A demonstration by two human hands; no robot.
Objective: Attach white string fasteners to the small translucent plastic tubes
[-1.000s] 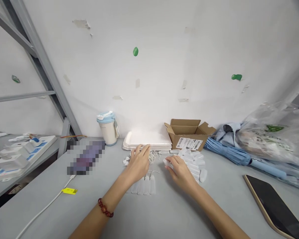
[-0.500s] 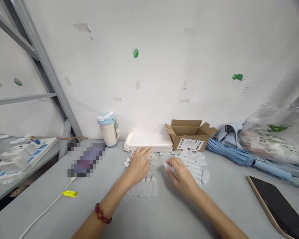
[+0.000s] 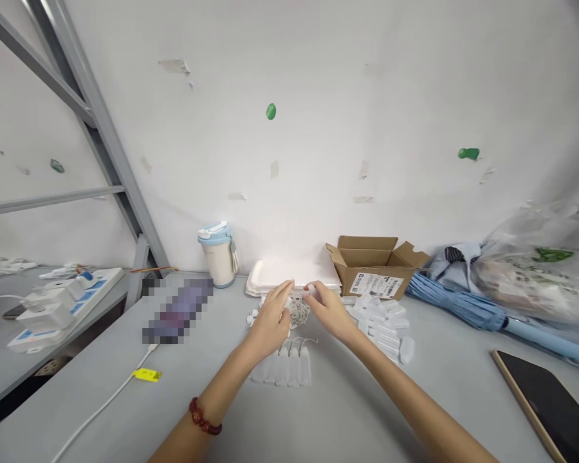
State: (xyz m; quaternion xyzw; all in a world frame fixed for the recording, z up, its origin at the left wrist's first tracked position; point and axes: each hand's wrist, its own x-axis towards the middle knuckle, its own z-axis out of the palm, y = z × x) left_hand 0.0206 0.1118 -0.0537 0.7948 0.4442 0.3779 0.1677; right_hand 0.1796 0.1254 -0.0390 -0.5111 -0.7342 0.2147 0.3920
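Both hands meet above a tangle of white strings (image 3: pixel 299 313) on the grey table (image 3: pixel 318 418). My right hand (image 3: pixel 329 310) pinches a small translucent plastic piece (image 3: pixel 311 290) at its fingertips. Close beside it, my left hand (image 3: pixel 273 315), with a red bead bracelet at the wrist, has its fingers stretched toward that piece, and I cannot make out anything in them. Below the hands lies a row of small white plastic capsules with strings (image 3: pixel 284 368). A loose pile of similar translucent pieces (image 3: pixel 381 318) sits to the right of my right hand.
A stack of white trays (image 3: pixel 270 275) and an open cardboard box (image 3: pixel 372 269) stand against the wall. A cup with a blue lid (image 3: pixel 217 254), a power strip (image 3: pixel 62 302), a white cable (image 3: pixel 106 399), a blue umbrella (image 3: pixel 468 305), plastic bags (image 3: pixel 540 263) and a dark tablet (image 3: pixel 550 402) surround the spot.
My right hand lifted the small plastic piece up and left toward my left hand. My left hand rose slightly to meet it. The view shifted a little to the left.
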